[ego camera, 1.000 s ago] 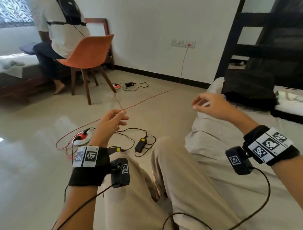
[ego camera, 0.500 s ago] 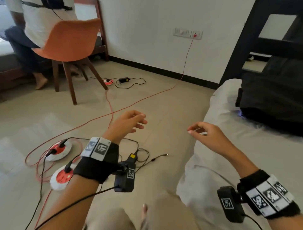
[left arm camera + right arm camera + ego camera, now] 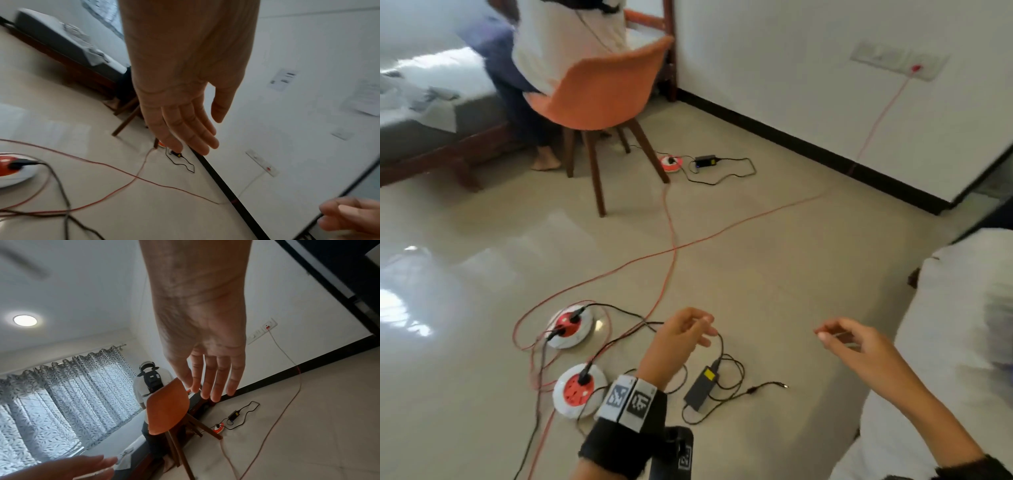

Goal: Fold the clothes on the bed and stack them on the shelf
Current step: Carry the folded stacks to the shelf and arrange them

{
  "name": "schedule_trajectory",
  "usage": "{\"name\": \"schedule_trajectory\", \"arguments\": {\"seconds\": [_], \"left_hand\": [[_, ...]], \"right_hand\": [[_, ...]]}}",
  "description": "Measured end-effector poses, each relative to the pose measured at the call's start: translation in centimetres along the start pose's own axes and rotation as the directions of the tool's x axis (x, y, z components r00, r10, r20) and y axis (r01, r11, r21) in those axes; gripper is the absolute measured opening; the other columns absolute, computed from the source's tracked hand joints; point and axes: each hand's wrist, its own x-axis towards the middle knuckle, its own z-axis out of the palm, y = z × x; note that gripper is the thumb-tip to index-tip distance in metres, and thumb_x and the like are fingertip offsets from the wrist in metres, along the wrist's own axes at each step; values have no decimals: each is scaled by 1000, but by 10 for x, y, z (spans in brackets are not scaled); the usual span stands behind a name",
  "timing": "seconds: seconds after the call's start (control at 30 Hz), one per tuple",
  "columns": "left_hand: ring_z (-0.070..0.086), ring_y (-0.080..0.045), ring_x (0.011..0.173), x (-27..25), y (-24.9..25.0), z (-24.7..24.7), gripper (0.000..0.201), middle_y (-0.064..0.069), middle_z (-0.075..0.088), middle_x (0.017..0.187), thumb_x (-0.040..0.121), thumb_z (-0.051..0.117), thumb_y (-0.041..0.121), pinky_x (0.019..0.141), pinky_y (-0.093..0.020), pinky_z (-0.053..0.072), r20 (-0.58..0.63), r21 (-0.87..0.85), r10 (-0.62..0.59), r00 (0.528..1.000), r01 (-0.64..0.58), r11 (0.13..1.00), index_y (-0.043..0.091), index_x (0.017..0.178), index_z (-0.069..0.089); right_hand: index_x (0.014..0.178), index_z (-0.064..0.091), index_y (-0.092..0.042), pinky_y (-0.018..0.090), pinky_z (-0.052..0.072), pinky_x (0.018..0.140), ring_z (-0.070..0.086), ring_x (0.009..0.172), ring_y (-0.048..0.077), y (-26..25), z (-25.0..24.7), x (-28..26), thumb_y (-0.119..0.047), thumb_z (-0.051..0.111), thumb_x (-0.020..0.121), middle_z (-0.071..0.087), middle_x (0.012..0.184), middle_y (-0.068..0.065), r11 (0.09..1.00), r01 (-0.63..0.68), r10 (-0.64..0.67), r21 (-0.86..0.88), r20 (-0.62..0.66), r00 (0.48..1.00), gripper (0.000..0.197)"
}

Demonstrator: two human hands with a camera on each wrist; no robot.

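The bed (image 3: 945, 359) runs along the person's right side, its pale cover bare where visible; no clothes or shelf show. The right hand (image 3: 859, 346) hangs nearer its edge, the left hand (image 3: 681, 334) over the floor cables (image 3: 667, 260). Both sets of fingers are loosely spread, holding nothing.

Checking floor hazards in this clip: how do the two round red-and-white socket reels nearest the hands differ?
The farther reel has two black plugs in it; the nearer reel has one. The farther reel has orange cable looped around it; the nearer reel lies beside the left hand's wristband. Both lie flat on the tiled floor.
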Motion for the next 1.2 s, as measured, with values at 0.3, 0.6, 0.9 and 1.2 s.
{"name": "schedule_trajectory", "arguments": {"seconds": [0.3, 0.6, 0.9, 1.2], "left_hand": [[67, -18, 84, -140, 130, -120, 18, 0, 73, 91, 98, 51, 24, 77, -31, 52, -253, -215, -197, 947, 143, 966, 14, 105, 64], [66, -8, 71, -247, 234, -205, 19, -6, 71, 93, 99, 49, 18, 61, -13, 51, -558, -232, -123, 821, -12, 973, 6, 106, 63], [68, -19, 89, -306, 232, -243, 20, -4, 71, 98, 100, 47, 22, 81, -29, 52, -782, -287, -165, 601, -112, 952, 12, 109, 62], [67, -14, 80, -391, 186, -300, 19, -6, 72, 96, 100, 48, 18, 76, -27, 50, -930, -359, -325, 173, -223, 906, 11, 106, 64]], "right_hand": [[90, 67, -28, 3, 44, 69, 63, 78, -5, -201, -43, -18, -19, 63, 92, 70, 81, -11, 995, 68, -76, 68, 126, 989, 10], [102, 67, -19, 19, 47, 74, 66, 87, 10, -365, -20, -31, -22, 59, 95, 71, 92, -3, 964, 236, -264, 121, 367, 892, 12], [97, 67, -18, 22, 48, 73, 68, 83, 15, -482, 62, -19, -19, 58, 95, 72, 90, -1, 867, 445, -483, 224, 597, 641, 9], [104, 66, -14, 19, 52, 72, 68, 83, 12, -589, 182, -61, -20, 55, 97, 71, 94, 1, 748, 553, -584, 366, 759, 287, 15]]}}
